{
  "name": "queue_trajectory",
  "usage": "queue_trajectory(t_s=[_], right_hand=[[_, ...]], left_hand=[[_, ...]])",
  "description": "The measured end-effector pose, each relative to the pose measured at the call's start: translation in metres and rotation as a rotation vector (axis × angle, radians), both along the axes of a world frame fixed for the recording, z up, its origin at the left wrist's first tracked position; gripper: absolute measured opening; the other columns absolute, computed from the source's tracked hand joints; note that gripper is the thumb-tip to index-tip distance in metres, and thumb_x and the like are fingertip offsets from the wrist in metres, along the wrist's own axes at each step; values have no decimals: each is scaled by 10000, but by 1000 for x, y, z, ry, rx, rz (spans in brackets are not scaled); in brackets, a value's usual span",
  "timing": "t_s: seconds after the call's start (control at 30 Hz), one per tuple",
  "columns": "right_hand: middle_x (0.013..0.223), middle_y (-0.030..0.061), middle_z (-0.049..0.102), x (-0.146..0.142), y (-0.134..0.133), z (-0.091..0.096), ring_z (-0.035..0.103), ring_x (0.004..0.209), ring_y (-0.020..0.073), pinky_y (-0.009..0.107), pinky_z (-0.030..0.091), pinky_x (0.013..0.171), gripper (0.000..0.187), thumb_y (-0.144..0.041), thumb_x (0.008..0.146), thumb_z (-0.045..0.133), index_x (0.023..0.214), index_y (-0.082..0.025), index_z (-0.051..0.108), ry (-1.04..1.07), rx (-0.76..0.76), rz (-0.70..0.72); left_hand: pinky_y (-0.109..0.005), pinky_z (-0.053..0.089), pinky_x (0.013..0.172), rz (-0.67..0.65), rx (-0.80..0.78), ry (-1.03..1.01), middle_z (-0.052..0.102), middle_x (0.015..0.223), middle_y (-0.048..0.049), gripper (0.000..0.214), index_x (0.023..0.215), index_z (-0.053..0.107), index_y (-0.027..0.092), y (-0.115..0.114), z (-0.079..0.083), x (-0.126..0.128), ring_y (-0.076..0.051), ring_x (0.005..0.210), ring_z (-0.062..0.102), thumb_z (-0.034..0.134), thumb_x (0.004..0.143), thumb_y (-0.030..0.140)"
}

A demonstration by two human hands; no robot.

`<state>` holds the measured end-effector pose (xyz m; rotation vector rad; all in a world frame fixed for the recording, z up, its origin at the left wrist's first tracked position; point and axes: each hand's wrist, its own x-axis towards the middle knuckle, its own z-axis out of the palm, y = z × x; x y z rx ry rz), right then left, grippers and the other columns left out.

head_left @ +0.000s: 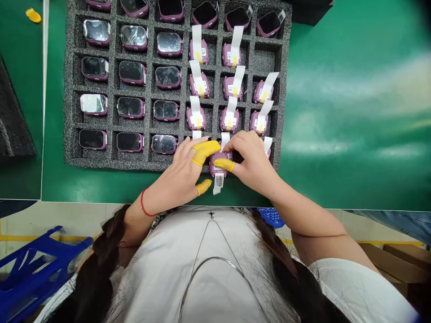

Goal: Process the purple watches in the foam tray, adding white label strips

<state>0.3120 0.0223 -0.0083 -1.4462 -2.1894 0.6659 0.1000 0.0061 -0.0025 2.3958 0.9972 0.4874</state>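
Purple smartwatch point(217, 171) is pinched by the right hand point(251, 157), left of its palm, label strip point(218, 181) pointed toward the counter point(336, 170) edge; the left hand point(183, 172) is held part-open alongside.

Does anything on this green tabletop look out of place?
Yes: a small loose yellow scrap lies at the far left, apart from the dark grey foam tray. It resembles the yellow finger covers on the left hand, so seems stray.
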Motion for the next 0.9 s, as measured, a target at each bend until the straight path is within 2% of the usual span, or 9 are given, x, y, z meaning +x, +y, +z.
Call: queue_trajectory(t_s=[0.17, 0.3, 0.4, 0.47, 0.53, 0.6, 0.7, 0.8, 0.9], right_hand=[[815, 33, 631, -2, 4, -2, 503, 810, 198, 370, 357, 778, 262, -406, 921, 581, 759, -201, 603, 88, -41, -45], [796, 20, 609, 7, 6, 10, 541, 800, 173, 337, 408, 759, 164, -253, 897, 557, 755, -199, 618, 335, -85, -78], [809, 10, 618, 20, 10, 20, 555, 790, 162, 323, 421, 751, 144, -279, 868, 578, 773, -209, 661, 507, -101, -229], [813, 6, 619, 28, 15, 22, 544, 779, 154, 314, 410, 745, 157, -326, 858, 600, 785, -218, 686, 635, -80, -367], [781, -4, 609, 35, 22, 23, 511, 734, 137, 297, 391, 718, 191, -381, 834, 626, 765, -215, 690, 792, -50, -506], [744, -11, 596, 39, 28, 24, 476, 695, 126, 284, 377, 681, 206, -406, 795, 646, 753, -208, 684, 930, -49, -610], [731, -7, 597, 44, 36, 25, 477, 691, 129, 281, 381, 660, 245, -437, 762, 635, 759, -195, 673, 957, -24, -664], [733, 5, 609, 46, 43, 22, 482, 700, 135, 286, 389, 673, 278, -456, 726, 628, 745, -181, 660, 949, -30, -679], [711, 9, 609, 47, 47, 18, 473, 686, 139, 287, 384, 661, 304, -479, 703, 618, 743, -180, 650, 953, -56, -673]], left_hand=[[-549, 245, 1192, 153, -18, -29, 563, 1263, -93, 605, 1383, 368, 206, 3, -3, 14, -255, 1257, 487, 657, 852, 223], [-515, 387, 1106, 235, -7, -184, 595, 1173, -75, 463, 1264, 494, 198, -5, -1, 28, -242, 1147, 536, 679, 839, 207], [-402, 512, 964, 229, -23, -313, 617, 1093, -69, 305, 1160, 586, 198, -9, 6, 34, -208, 1053, 581, 654, 864, 175], [-342, 537, 907, 237, -42, -388, 625, 1055, -55, 264, 1119, 622, 208, 2, 16, 37, -180, 999, 610, 630, 866, 132], [-318, 547, 875, 305, -70, -471, 637, 1037, -46, 283, 1125, 626, 204, 29, 29, 42, -162, 938, 637, 620, 857, 112], [-312, 561, 830, 416, -124, -507, 654, 1023, -47, 330, 1203, 579, 180, 70, 44, 51, -152, 857, 657, 601, 876, 139], [-284, 562, 821, 498, -145, -358, 651, 1113, -78, 373, 1300, 502, 132, 140, 54, 82, -143, 878, 663, 502, 928, 111], [-327, 547, 901, 464, -136, -279, 626, 1191, -114, 282, 1215, 566, 104, 190, 43, 120, -172, 1004, 642, 534, 935, 121], [-413, 556, 899, 412, -125, -157, 610, 1218, -97, 310, 1209, 582, 146, 213, 24, 146, -206, 1051, 627, 591, 948, 312]])
